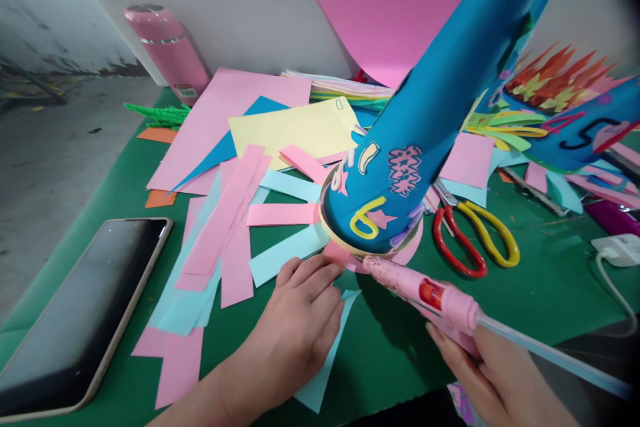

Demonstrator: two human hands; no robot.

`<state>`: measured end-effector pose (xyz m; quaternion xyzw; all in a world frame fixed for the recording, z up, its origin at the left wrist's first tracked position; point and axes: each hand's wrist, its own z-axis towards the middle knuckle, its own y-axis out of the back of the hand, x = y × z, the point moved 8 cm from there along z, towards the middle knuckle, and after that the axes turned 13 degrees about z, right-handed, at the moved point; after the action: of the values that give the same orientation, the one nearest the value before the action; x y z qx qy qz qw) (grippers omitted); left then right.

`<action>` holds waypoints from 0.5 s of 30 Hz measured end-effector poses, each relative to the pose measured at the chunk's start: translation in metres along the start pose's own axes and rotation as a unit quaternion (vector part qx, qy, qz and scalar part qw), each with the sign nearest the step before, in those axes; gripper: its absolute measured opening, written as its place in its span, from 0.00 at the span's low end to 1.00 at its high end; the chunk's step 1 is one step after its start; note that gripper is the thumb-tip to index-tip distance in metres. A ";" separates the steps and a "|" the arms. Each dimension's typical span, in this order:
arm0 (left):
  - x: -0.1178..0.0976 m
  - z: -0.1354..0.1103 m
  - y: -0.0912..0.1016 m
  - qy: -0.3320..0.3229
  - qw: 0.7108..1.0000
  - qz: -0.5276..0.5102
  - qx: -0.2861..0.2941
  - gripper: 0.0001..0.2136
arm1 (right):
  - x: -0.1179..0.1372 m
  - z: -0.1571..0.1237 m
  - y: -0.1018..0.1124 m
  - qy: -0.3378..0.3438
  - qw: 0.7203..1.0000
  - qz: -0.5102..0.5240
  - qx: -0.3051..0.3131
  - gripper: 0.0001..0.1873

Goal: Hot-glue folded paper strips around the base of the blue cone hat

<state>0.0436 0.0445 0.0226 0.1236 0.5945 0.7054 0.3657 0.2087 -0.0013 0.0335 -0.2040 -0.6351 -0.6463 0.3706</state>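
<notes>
Blue paper cone [433,97] on a green table [235,340], ahead of both hands; its long axis runs, in this view, from the base, nearest the hands, to a tip at upper right. Paper strips fan out from the base's left side. The left hand [305,320] is the nearer, its fingers bent against a pink strip [337,253] at the rim; whether they pinch or merely press cannot be told. The right hand [493,363], farther back, grasps a glue gun [417,285], nozzle close beside that strip. Scissors [494,221] lie right of the base.
</notes>
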 end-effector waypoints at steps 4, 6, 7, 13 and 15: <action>0.000 0.000 0.000 -0.001 1.000 0.000 0.002 0.09 | 0.000 -0.001 0.000 0.019 0.999 -0.041 0.007 0.11; 0.000 0.000 0.000 0.000 1.000 -0.001 0.001 0.10 | 0.000 -0.003 0.001 0.032 0.998 -0.056 0.005 0.13; 0.000 0.000 0.001 0.000 1.000 -0.001 0.000 0.10 | -0.001 -0.005 0.002 0.036 0.998 -0.061 0.002 0.13; -0.001 -0.001 0.002 -0.002 1.000 0.002 -0.003 0.09 | -0.007 -0.010 0.003 0.028 0.997 -0.069 0.016 0.19; -0.001 -0.001 0.002 -0.001 1.000 0.001 -0.005 0.09 | -0.008 -0.010 0.003 0.026 0.997 -0.067 0.022 0.19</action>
<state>0.0429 0.0435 0.0240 0.1229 0.5904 0.7085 0.3666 0.2188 -0.0093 0.0285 -0.1357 -0.6513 -0.6609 0.3472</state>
